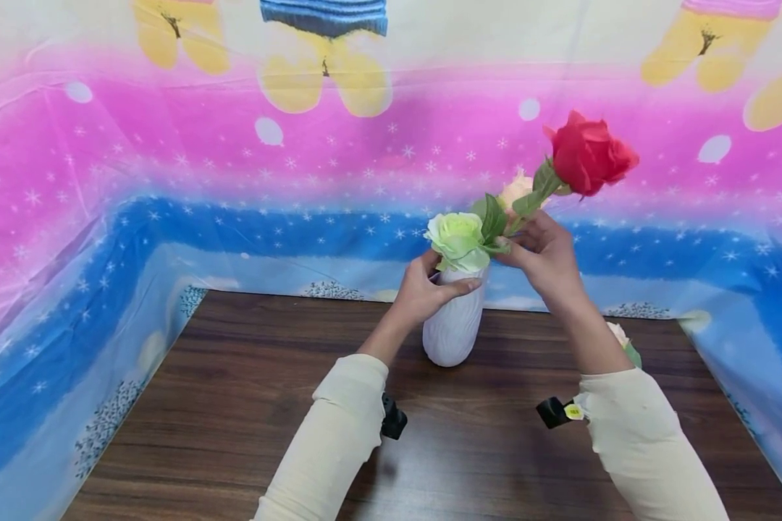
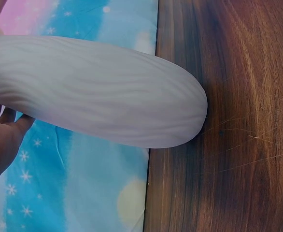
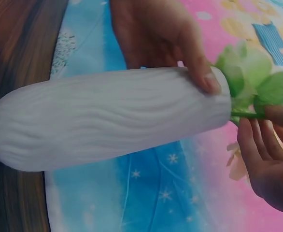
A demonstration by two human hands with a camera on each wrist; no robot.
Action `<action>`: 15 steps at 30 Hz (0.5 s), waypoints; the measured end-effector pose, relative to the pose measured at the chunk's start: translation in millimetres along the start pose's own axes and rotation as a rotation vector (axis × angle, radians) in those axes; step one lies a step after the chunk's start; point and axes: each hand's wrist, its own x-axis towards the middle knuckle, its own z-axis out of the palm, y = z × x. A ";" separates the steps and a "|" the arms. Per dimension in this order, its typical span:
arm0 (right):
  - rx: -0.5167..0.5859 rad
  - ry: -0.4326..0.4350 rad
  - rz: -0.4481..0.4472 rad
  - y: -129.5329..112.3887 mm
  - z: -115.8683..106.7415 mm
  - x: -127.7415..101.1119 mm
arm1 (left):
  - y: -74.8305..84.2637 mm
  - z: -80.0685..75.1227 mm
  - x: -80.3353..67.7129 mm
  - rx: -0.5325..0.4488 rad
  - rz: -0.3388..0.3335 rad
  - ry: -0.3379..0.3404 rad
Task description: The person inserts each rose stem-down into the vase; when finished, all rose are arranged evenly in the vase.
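The white vase [image 1: 454, 325] (near the desk's [image 1: 234, 405] back edge) is gripped by the left hand [image 1: 423, 289]; the red rose's [image 1: 589, 155] stem is pinched by the right hand [image 1: 544, 253] above its mouth; open desk lies in front.

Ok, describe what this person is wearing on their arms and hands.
Both arms wear long cream sleeves, the left sleeve and right sleeve ending short of the wrists. A small black device is strapped under each cuff; the right device carries a small yellow tag. The left hand and right hand are bare, without gloves.
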 end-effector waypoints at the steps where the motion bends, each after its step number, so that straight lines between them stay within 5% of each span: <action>1: 0.059 -0.010 0.017 -0.6 -2.1 -1.0 | -0.1 -0.1 0.1 -0.002 -0.002 0.002; 8: 0.420 0.078 0.077 -8.9 -9.8 -5.0 | 0.3 -0.3 0.1 -0.002 -0.010 0.005; 15: 0.473 0.187 0.017 -5.8 -1.4 -0.8 | -1.1 -0.6 0.3 -0.018 0.006 -0.004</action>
